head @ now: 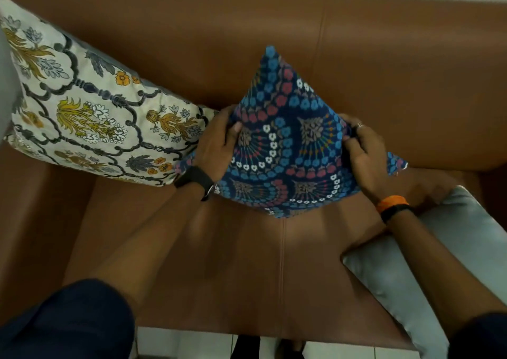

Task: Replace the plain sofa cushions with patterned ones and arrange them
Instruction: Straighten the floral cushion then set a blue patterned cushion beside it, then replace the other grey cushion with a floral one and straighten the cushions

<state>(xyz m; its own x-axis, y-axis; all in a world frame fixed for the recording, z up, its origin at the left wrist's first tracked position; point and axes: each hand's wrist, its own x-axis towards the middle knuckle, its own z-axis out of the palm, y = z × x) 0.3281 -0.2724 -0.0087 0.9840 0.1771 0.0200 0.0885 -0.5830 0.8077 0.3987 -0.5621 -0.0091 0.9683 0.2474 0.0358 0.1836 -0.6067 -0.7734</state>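
both hands hold the blue patterned cushion (290, 150) on its corner at the sofa (384, 70) centre: left hand (216, 139) grip closed at 9 o'clock, right hand (362, 150) at 3 o'clock. cream floral cushion (90, 111) touches it at 9 o'clock.

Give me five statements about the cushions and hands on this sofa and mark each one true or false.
1. Both hands hold the blue patterned cushion. True: the left hand and the right hand each have a grip on one side.
2. The blue cushion stands on one corner, like a diamond. True.
3. The cream floral cushion lies flat on the floor. False: it leans on the brown sofa at its left end.
4. The plain grey cushion is propped against the backrest. False: it lies on the seat at the right, near the front edge.
5. An orange band is on the left wrist. False: it is on the right wrist.
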